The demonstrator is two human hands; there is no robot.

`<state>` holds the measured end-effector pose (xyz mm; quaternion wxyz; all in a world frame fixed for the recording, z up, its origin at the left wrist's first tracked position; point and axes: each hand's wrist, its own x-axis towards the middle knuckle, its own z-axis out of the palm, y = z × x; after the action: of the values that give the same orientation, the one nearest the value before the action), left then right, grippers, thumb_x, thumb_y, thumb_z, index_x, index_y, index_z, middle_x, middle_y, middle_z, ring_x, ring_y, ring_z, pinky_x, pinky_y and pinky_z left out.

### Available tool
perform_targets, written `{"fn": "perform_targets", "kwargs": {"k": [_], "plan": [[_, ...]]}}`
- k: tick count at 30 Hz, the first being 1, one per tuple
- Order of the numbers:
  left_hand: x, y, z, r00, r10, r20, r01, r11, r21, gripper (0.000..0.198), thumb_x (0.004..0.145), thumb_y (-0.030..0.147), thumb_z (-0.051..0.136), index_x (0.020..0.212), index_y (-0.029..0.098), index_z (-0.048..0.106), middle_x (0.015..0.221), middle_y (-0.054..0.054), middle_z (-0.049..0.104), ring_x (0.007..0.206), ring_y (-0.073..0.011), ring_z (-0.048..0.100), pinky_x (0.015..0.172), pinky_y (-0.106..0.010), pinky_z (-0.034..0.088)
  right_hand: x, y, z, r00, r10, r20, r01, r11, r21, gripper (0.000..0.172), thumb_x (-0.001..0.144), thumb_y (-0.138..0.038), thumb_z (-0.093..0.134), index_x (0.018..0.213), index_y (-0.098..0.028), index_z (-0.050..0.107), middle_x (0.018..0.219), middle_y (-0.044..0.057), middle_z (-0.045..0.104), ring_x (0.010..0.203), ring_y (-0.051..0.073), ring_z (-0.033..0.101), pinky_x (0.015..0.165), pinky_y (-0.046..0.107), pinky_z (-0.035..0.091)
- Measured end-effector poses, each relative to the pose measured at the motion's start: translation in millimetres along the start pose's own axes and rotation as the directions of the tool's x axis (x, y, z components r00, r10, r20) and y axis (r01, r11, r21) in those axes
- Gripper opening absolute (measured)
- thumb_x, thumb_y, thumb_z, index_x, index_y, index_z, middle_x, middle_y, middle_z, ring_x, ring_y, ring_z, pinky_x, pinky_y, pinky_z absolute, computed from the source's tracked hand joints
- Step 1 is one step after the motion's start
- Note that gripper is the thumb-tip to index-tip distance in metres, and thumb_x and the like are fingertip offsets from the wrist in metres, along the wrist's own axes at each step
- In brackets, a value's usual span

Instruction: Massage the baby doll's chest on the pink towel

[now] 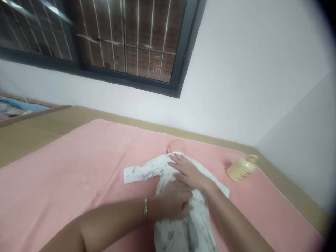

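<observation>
A white baby romper (pixel 170 235) with small green prints is on a doll lying on its back, its smooth round head (pixel 177 146) at the far end. One long sleeve (pixel 141 172) stretches out to the left, the other to the right, partly behind my arm. My left hand (pixel 176 200), with a bracelet (pixel 145 209) at its wrist, is curled closed on the cloth at the front of the romper. Above it, my right hand (pixel 187 171) lies flat on the chest, fingers apart. The doll's face is hard to make out.
A pink blanket (pixel 78 168) covers most of the tan surface (pixel 31 136). At the right, a pale yellow pump bottle (pixel 240 169) leans on the blanket near the wall (pixel 236 87). Up ahead is a barred window (pixel 126 42) with a dark frame.
</observation>
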<state>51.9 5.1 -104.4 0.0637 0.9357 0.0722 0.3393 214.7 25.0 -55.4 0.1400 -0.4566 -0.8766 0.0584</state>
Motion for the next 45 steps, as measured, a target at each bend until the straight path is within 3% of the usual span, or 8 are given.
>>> {"fn": "perform_targets", "kwargs": {"k": [2,9,14,20,29,35,40,45], "plan": [[1,0,0.2,1.000,-0.023,0.004,0.023,1.000,-0.002,0.009,0.061,0.011,0.047,0.061,0.019,0.043,0.065,-0.002,0.057,0.064,-0.0162,0.055,0.065,-0.033,0.050,11,-7,-2,0.998,-0.033,0.044,0.032,0.999,0.019,0.044,0.099,-0.048,0.031,0.134,-0.030,0.051,0.149,-0.002,0.034,0.141,0.022,0.018,0.115,0.047,0.010],[-3,-1,-1.1,0.994,0.056,-0.092,-0.060,0.997,-0.050,0.022,0.065,0.009,0.048,0.085,0.018,0.056,0.107,-0.005,0.066,0.107,-0.0194,0.057,0.104,-0.037,0.040,53,11,1,0.996,0.036,0.085,-0.041,0.998,0.050,0.041,0.096,-0.049,0.041,0.128,-0.029,0.057,0.143,0.002,0.043,0.134,0.021,0.036,0.114,0.045,0.015],[-2,-2,-1.0,0.998,0.054,-0.046,-0.056,0.997,-0.045,0.017,0.066,0.010,0.047,0.079,0.018,0.054,0.096,-0.006,0.066,0.097,-0.0205,0.057,0.094,-0.038,0.045,13,13,10,0.981,0.150,-0.124,-0.137,0.984,0.112,0.046,0.097,-0.045,0.041,0.136,-0.023,0.049,0.146,0.004,0.039,0.138,0.021,0.028,0.115,0.044,0.015],[1,0,-3.9,0.999,-0.037,0.039,0.037,0.999,0.002,0.010,0.062,0.012,0.047,0.060,0.019,0.040,0.061,-0.002,0.049,0.064,-0.0161,0.046,0.059,-0.030,0.040,-15,-6,6,0.992,0.084,-0.098,-0.060,0.971,0.233,0.039,0.101,-0.038,0.033,0.133,-0.029,0.052,0.144,-0.002,0.041,0.141,0.019,0.020,0.116,0.046,0.007],[5,6,-11.3,0.996,0.005,-0.093,-0.014,0.995,-0.098,0.019,0.071,0.010,0.046,0.085,0.018,0.055,0.099,-0.007,0.065,0.099,-0.0204,0.056,0.095,-0.038,0.043,31,10,6,0.989,0.080,-0.122,-0.065,0.990,0.122,0.036,0.099,-0.038,0.037,0.124,-0.028,0.061,0.138,0.000,0.049,0.133,0.019,0.037,0.114,0.043,0.014],[7,11,-18.0,0.960,-0.276,-0.044,0.275,0.961,-0.028,0.033,0.083,0.020,0.045,0.115,0.018,0.055,0.121,-0.012,0.056,0.111,-0.0251,0.050,0.096,-0.046,0.042,-3,21,19,0.929,0.265,-0.257,-0.203,0.948,0.243,0.042,0.098,-0.037,0.037,0.135,-0.023,0.051,0.146,0.005,0.038,0.138,0.022,0.027,0.113,0.045,0.017],[4,-7,-10.4,0.961,-0.276,-0.010,0.274,0.950,0.151,0.050,0.091,0.032,0.044,0.138,0.018,0.039,0.138,-0.012,0.047,0.131,-0.0272,0.038,0.112,-0.054,0.024,-36,9,27,0.885,0.381,-0.269,-0.254,0.877,0.407,0.048,0.099,-0.042,0.031,0.138,-0.020,0.048,0.149,0.007,0.033,0.140,0.022,0.023,0.115,0.047,0.017],[3,-18,-4.1,0.945,-0.328,0.012,0.317,0.923,0.219,0.049,0.095,0.029,0.035,0.143,0.019,0.032,0.145,-0.008,0.041,0.137,-0.0242,0.032,0.114,-0.050,0.024,-45,-26,31,0.838,0.470,-0.278,-0.268,0.797,0.541,0.050,0.099,-0.045,0.030,0.141,-0.022,0.044,0.147,0.004,0.036,0.140,0.020,0.023,0.115,0.043,0.019]]}}
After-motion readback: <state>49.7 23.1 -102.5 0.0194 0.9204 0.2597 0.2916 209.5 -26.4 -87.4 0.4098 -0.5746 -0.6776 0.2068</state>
